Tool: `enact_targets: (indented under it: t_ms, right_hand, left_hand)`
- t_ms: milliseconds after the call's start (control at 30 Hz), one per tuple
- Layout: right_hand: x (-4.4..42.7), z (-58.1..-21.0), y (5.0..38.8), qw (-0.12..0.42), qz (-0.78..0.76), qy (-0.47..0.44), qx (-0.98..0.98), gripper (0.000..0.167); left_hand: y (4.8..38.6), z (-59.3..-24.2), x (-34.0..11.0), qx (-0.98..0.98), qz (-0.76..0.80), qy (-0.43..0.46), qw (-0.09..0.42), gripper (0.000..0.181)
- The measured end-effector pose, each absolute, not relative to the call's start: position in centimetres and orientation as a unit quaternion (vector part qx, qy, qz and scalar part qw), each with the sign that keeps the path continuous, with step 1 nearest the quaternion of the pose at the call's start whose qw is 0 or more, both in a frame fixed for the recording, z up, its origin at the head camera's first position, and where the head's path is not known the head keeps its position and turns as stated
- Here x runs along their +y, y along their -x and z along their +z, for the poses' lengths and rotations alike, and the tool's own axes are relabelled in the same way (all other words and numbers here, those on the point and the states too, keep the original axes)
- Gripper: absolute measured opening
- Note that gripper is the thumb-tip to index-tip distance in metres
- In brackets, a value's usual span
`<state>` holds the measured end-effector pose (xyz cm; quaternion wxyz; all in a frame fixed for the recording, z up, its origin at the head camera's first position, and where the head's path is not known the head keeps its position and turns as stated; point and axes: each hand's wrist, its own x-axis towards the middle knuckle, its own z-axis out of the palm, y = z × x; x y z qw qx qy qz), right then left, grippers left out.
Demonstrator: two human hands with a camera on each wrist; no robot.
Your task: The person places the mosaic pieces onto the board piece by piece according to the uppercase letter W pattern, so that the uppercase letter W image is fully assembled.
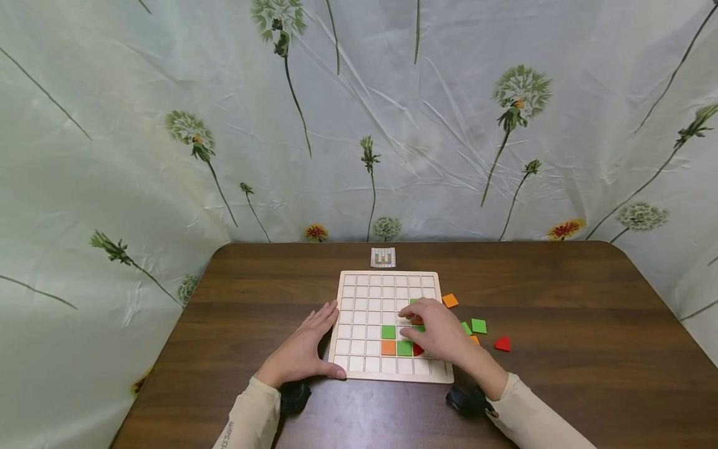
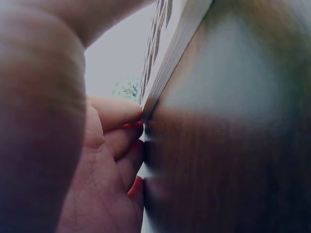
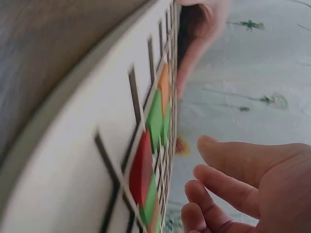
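A pale wooden grid board (image 1: 353, 305) lies on the brown table. My left hand (image 1: 300, 349) rests along its left edge, fingers extended, thumb by the near corner. Above the board's right part hovers my right hand (image 1: 440, 332), fingers loosely bent and thumb apart; the right wrist view shows nothing between them. Set in the grid are a green square (image 1: 388, 332), an orange square (image 1: 388, 348), another green square (image 1: 404, 348) and a red piece (image 3: 141, 167). More green and orange pieces there are partly hidden under the right hand.
Right of the board lie loose pieces: an orange square (image 1: 450, 300), a green square (image 1: 478, 326), a red piece (image 1: 502, 344) with a rounded side, and others partly behind the right hand. A small pattern card (image 1: 383, 257) lies beyond the board. A flowered curtain (image 1: 336, 187) hangs behind the table.
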<state>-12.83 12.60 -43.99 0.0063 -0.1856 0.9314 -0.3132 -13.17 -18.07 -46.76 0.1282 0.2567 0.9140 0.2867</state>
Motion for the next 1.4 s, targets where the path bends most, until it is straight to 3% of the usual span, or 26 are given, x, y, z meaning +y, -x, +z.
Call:
enact_targets:
  t_ms: [667, 1000, 1400]
  right_hand:
    - [20.1, -43.7, 13.1, -0.013, -0.354, 0.127, 0.926, 0.027]
    - [21.3, -44.0, 14.6, -0.013, -0.343, 0.116, 0.932, 0.028]
    - [21.8, -44.5, 16.4, 0.029, -0.329, 0.113, 0.937, 0.032]
  left_hand:
    - [13.1, -46.9, -18.0, 0.914, 0.286, -0.259, 0.122, 0.127]
    - [13.1, -46.8, -18.1, 0.913, 0.285, -0.263, 0.124, 0.128]
    - [13.0, -46.6, -18.0, 0.914, 0.285, -0.26, 0.126, 0.127]
